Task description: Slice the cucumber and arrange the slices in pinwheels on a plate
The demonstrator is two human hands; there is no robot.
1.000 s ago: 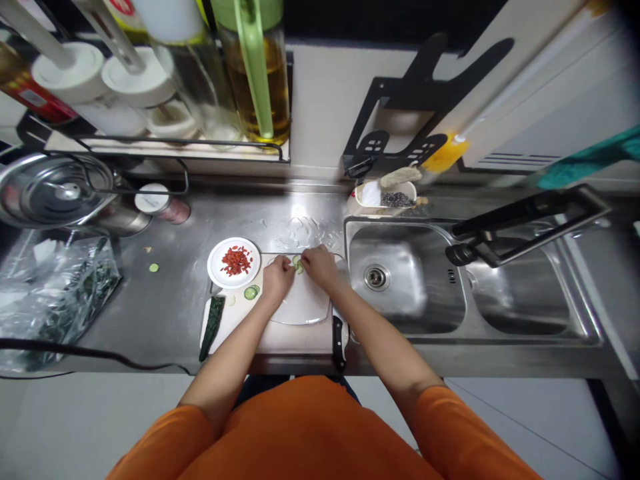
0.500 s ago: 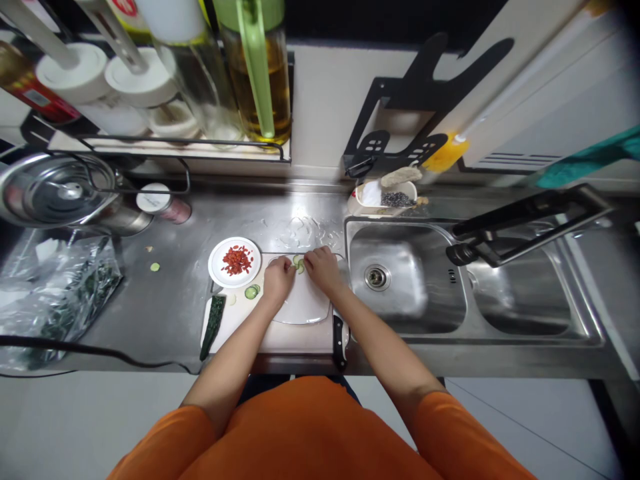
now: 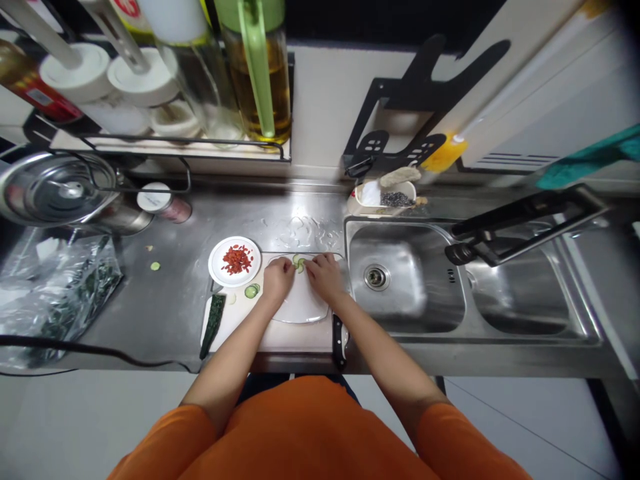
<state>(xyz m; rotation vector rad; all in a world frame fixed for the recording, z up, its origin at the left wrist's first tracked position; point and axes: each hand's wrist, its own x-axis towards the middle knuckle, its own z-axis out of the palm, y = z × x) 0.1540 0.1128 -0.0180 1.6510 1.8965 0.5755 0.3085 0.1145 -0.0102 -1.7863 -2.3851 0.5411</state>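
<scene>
Stainless-steel counter (image 3: 145, 320) runs across the whole kitchen view, with its edge close to the person's orange shirt (image 3: 310, 427). Nearest on it is a white cutting board (image 3: 300, 343); at its right edge lies a black-handled knife (image 3: 339, 343), and on its left end a length of dark green cucumber (image 3: 214, 323). On the board rests a pale plate (image 3: 303, 312) with rounded corners. Both hands are above the far part of this plate, one at each side of a few thin cucumber slices (image 3: 300, 269), and a small gap is between them. The left hand (image 3: 278, 279) has its fingertips gathered together at the slices; the right hand (image 3: 326, 277) reaches toward them with fingers lightly bent. I cannot tell if either hand is pinching a slice. To the left, more cucumber rounds (image 3: 252, 291) lie on the board, just beside a round white dish (image 3: 215, 270) with small red pieces (image 3: 237, 259). To the right is a double steel sink (image 3: 415, 293). Farther, a green-topped oil bottle (image 3: 274, 80) stands on a wire rack (image 3: 220, 157).
</scene>
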